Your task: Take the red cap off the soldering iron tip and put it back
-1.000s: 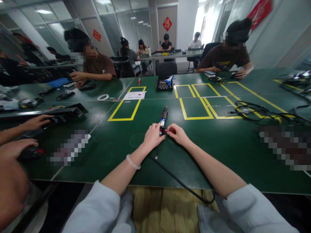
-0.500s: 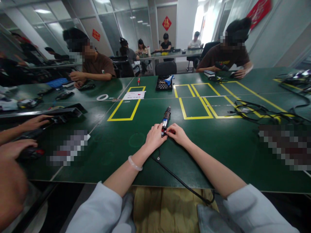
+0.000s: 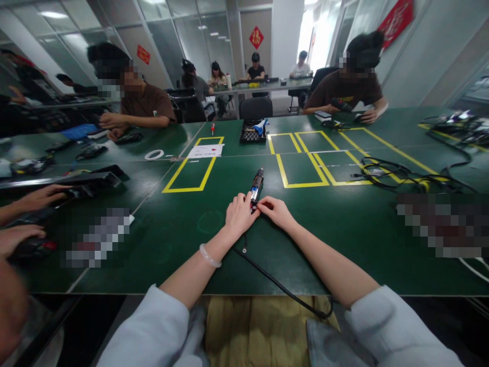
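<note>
A slim cylindrical device [image 3: 257, 182], black at its far end with a silver and blue middle, lies on the green table [image 3: 214, 265] in front of me. My left hand [image 3: 240, 213] is closed over its near part, hiding much of that end. My right hand [image 3: 278, 211] is pinched at the near end's right side, by small red parts; what its fingertips hold is too small to make out. A black cord [image 3: 275, 281] runs from below my left hand over the table's front edge. By the cord's start lies a small ring terminal [image 3: 244, 250].
Yellow tape outlines [image 3: 301, 185] mark the table, with a paper sheet [image 3: 206, 151] on one. Beyond are a black tray [image 3: 248, 133] with a blue-and-white tool and a tape roll [image 3: 154, 154]. Coiled black cables [image 3: 385, 171] lie right; a co-worker's hands [image 3: 23, 239] are left.
The view has shifted slightly to the right, so everything appears a little further left. Both my hands stay at the device's near end, the right fingers slightly shifted against it.
</note>
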Demonstrator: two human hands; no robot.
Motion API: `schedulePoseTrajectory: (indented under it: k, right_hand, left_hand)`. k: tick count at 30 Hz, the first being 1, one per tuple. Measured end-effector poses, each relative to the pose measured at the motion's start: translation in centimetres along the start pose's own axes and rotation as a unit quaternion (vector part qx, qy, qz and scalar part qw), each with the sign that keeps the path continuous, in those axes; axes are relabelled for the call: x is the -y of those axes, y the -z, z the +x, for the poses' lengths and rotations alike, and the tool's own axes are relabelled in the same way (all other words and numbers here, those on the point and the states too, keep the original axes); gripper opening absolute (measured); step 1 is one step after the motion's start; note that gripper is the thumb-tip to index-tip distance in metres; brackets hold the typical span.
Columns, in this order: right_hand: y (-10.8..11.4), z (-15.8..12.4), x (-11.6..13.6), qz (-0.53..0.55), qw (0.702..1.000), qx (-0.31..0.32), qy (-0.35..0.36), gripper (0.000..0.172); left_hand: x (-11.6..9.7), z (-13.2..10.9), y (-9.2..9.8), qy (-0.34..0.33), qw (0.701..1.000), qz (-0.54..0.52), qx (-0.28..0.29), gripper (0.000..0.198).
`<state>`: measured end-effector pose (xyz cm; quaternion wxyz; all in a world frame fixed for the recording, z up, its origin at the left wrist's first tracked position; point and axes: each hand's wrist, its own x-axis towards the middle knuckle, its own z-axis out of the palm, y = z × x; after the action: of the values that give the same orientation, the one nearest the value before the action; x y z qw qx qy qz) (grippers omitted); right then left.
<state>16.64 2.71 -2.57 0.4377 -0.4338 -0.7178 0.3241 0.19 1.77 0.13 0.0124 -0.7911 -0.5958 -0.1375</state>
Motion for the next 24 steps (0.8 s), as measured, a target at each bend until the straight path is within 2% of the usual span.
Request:
schedulePoseTrajectory:
  k: [9,14,18,24]
  right_hand:
    - [-0.1,0.2,-1.0,0.035,0.999,-0.002,-0.006,0.017]
    - [0.3,0.3,-0.7,0.043,0.999,0.000,-0.019,0.017]
    - [0.4,0.2,-0.5,0.037,0.999,-0.002,-0.029,0.016]
    - [0.3,0.2,-0.5,0.024,0.999,-0.002,-0.030,0.017]
  left_hand:
    - [0.7,0.3,0.1,-0.014,1.000,0.017,0.007,0.065]
    - [2.1,0.5,0.7,-0.013,0.999,0.047,0.011,0.066]
    - [4.8,0.8,1.1,0.014,0.997,0.080,0.012,0.065]
    - [11.4,1.5,2.1,0.070,0.989,0.132,0.024,0.066]
